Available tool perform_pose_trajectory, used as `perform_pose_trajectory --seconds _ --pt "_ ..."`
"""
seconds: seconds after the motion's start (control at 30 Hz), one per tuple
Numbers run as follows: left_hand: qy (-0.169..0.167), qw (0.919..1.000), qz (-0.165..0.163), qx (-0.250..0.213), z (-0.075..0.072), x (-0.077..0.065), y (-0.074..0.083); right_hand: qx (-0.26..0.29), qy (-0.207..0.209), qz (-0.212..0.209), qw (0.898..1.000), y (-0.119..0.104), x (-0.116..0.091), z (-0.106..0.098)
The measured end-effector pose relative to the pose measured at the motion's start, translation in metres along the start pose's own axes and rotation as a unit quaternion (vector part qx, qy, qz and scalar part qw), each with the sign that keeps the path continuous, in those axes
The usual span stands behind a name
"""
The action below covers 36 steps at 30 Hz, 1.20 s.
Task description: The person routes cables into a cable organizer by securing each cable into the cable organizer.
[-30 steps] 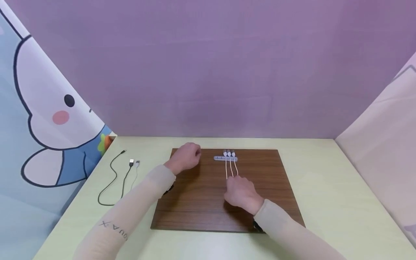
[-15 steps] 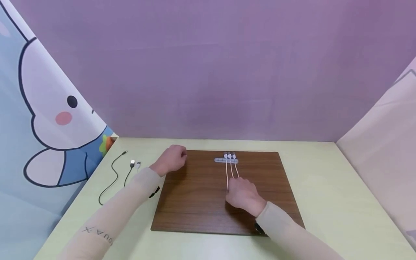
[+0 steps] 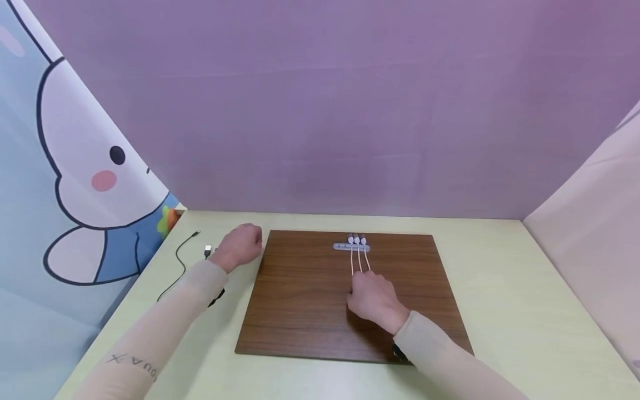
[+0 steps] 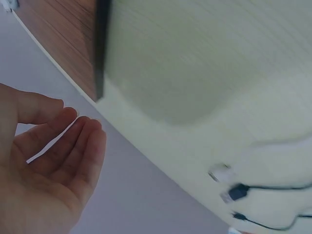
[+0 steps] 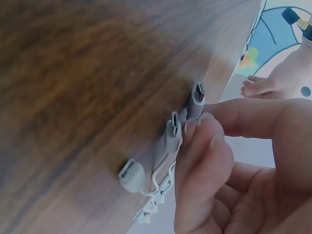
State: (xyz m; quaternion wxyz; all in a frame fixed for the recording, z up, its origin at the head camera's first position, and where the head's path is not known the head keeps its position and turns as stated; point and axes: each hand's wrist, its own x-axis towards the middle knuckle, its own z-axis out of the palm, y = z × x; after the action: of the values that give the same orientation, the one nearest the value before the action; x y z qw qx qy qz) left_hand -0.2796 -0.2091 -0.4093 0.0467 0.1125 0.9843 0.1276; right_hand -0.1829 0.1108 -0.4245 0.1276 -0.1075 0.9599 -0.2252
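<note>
My right hand [image 3: 375, 300] is over the brown wooden board [image 3: 300, 311], pinching a white charging cable just behind its small connector [image 5: 195, 105] between thumb and fingertips. Two more white connectors, a middle one [image 5: 172, 134] and a lower one [image 5: 131, 176], lie beside those fingers. Three white cables [image 3: 360, 258] run from the hand up to a grey-blue cable clip [image 3: 340, 246], their USB plugs at its far side. Past the board's left edge, my left hand [image 3: 241, 244] hovers with fingers loosely bent and nothing in them [image 4: 58, 156].
On the pale table [image 3: 515, 311], left of the board, lie a black cable [image 3: 181, 266] with a black USB plug [image 4: 238, 191] and a white USB plug [image 4: 222, 172]. The left forearm covers part of them. A purple cloth [image 3: 320, 111] hangs behind the table.
My left hand has moved left, from over the board to beyond its left edge, toward the loose cables. The right hand stays nearly in place with the white cable.
</note>
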Motion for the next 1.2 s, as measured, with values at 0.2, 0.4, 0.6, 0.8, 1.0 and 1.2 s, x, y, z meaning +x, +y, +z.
perform_pose_trajectory --seconds 0.2,0.4,0.6,0.8,1.0,1.2 --pt "-0.001 0.9996 -0.017 0.023 -0.006 -0.002 -0.022 -0.003 0.002 0.005 1.0 0.002 0.001 0.0" --pt "0.011 0.9976 -0.034 0.058 -0.007 -0.001 -0.042 -0.001 0.0 0.009 1.0 0.003 0.001 -0.001" --pt "-0.004 0.9942 -0.07 0.081 -0.005 -0.003 -0.055 -0.005 0.002 0.006 1.0 0.003 0.002 -0.002" --pt "-0.042 0.9887 -0.123 0.074 -0.001 -0.01 -0.065 -0.004 -0.003 0.001 1.0 0.002 0.001 -0.001" --pt "-0.054 0.9843 -0.155 0.064 0.003 -0.015 -0.066 0.005 -0.009 0.001 1.0 0.002 0.0 0.0" --pt "-0.034 0.9847 -0.161 0.059 0.004 -0.014 -0.066 0.008 -0.011 0.0 1.0 0.002 0.001 0.0"
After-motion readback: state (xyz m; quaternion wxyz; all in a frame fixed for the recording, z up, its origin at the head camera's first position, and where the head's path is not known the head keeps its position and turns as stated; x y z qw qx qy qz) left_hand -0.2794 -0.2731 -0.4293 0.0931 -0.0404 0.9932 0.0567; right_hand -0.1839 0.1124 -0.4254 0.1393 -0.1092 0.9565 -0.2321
